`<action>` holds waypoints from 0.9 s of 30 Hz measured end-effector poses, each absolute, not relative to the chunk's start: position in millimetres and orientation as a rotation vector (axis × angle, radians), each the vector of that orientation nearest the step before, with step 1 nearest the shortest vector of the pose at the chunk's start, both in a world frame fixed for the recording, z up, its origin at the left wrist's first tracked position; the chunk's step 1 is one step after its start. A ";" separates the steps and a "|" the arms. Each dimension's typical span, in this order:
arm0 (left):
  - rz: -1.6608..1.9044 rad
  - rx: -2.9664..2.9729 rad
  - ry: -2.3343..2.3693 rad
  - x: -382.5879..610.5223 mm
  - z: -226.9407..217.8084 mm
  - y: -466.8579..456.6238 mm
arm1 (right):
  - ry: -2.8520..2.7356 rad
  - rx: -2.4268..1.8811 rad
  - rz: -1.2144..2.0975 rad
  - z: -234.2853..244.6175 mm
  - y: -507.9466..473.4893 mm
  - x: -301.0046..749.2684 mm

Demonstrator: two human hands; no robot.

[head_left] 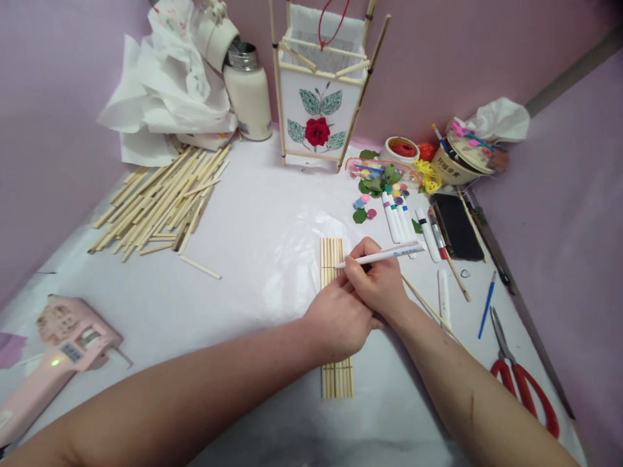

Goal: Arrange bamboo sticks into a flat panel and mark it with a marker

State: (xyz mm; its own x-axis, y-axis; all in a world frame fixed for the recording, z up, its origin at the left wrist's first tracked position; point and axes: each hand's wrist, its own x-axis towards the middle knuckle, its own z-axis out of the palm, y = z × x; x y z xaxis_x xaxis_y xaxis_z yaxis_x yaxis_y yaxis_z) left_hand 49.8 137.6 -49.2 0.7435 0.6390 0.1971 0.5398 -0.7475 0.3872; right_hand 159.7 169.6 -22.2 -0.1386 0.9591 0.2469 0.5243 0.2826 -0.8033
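A flat row of bamboo sticks (332,253) laid side by side lies in the middle of the white table cover (253,227). My left hand (335,321) presses down on the row with its fingers curled over the sticks. My right hand (377,279) is closed on a white pen (389,254), whose tip touches the upper part of the row. Part of the row is hidden under both hands.
A pile of loose bamboo sticks (160,201) lies at the left. A pink glue gun (53,353) sits at the lower left. A paper lantern with a red flower (318,97) stands at the back. Markers (396,217), a phone (457,227) and red scissors (523,379) lie at the right.
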 end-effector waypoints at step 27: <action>0.437 2.639 0.934 50.4 -47.3 137.1 | -1.804 -1.380 0.733 -20.9 169.7 159.4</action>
